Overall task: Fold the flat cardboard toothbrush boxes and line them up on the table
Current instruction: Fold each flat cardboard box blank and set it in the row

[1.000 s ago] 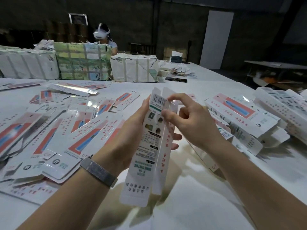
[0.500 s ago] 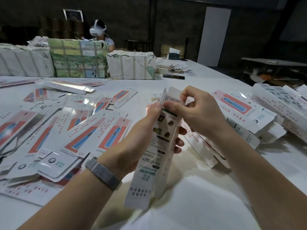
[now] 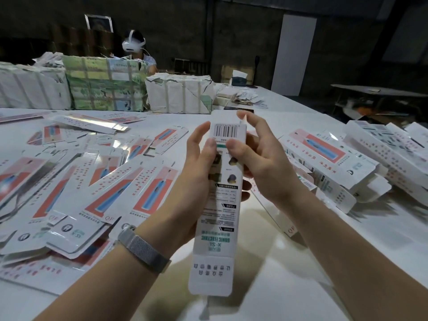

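A: Progress?

B: Partway, I'd say. Folded boxes (image 3: pixel 361 167) sit in a loose pile on the right side of the table (image 3: pixel 301 286), not lined up. Lots of flat boxes (image 3: pixel 111 191) lie spread over the left side, unfolded.

A: Current one?

B: One box (image 3: pixel 222 205) is held upright above the table, between both hands, barcode end up. Its bottom flap hangs open. The top end looks unfinished too, hard to tell.

A: Left hand?

B: Left hand (image 3: pixel 199 172) wraps the box from the left, thumb pressing on the printed face, fingers curled behind it.

A: Right?

B: Right hand (image 3: pixel 261 165) pinches the upper part, thumb on the front below the barcode, forefinger raised at the top edge, other fingers behind. Half curled, not a fist.

A: Left to do?

B: Close the flaps, set it down, line up, then the flat ones.
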The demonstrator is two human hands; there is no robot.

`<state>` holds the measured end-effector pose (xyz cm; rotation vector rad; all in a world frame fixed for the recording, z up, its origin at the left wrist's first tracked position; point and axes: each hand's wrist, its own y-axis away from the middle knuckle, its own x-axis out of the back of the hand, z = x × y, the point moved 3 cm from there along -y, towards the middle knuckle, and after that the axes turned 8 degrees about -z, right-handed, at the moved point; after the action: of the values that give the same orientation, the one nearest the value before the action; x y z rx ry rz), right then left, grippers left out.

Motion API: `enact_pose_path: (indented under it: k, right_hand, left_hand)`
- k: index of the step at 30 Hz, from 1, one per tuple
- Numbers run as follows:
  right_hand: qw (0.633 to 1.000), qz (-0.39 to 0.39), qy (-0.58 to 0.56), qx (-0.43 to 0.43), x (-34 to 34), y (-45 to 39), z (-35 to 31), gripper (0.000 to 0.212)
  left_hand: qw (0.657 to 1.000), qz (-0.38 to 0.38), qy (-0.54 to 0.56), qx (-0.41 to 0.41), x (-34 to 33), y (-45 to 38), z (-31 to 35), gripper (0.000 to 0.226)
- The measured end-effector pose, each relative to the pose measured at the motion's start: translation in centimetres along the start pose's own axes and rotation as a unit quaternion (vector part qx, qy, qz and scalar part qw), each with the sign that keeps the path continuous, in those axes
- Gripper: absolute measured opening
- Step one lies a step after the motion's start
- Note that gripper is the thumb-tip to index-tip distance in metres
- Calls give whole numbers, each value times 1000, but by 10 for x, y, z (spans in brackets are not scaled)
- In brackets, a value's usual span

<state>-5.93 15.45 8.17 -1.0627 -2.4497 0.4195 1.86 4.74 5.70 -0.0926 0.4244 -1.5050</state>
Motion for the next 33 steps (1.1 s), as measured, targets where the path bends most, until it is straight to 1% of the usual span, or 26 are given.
enact_pose_path:
  k: [3, 5, 9, 13, 15, 20, 23, 25, 27, 30, 31, 33]
  right_hand:
    - [1000, -12, 16, 9, -2, 2, -1, 35]
    - [1000, -27, 7, 5, -4, 3, -1, 28]
    - [999, -46, -26, -4, -7, 5, -3, 26]
    - [998, -50, -13, 20, -7, 6, -5, 21]
    - [999, -44, -18, 20, -9, 6, -5, 22]
    - [999, -18, -44, 18, -10, 7, -3, 32]
    - [998, 17, -53, 30, -4, 6, -4, 26]
    - [998, 22, -61, 29, 0, 6, -2, 21]
    - [997, 23, -68, 27, 2, 6, 0, 27]
    - [996, 32, -74, 46, 2, 5, -2, 52]
    - [995, 34, -78, 53, 2, 5, -2, 57]
    - [994, 45, -87, 50, 4, 4, 0, 57]
  left_hand:
    - [1000, -19, -22, 5, 4, -2, 3, 29]
    - [1000, -26, -12, 13, 7, -2, 3, 26]
    - [999, -34, 5, 6, 7, -2, 2, 26]
    - [1000, -14, -14, -21, 4, -4, -2, 33]
    - [999, -16, -10, -26, 4, -4, -4, 30]
    - [999, -22, -3, -34, 4, -3, -5, 26]
    - [999, -26, -28, -27, 2, -2, -5, 27]
    - [999, -28, -39, -18, 1, -1, -5, 27]
    - [999, -31, -32, -4, 0, -1, -5, 27]
    - [999, -31, -26, 6, -1, -1, -5, 27]
    - [999, -27, -28, 5, -1, 0, -5, 27]
    - [999, -19, -24, 10, -3, 0, -6, 26]
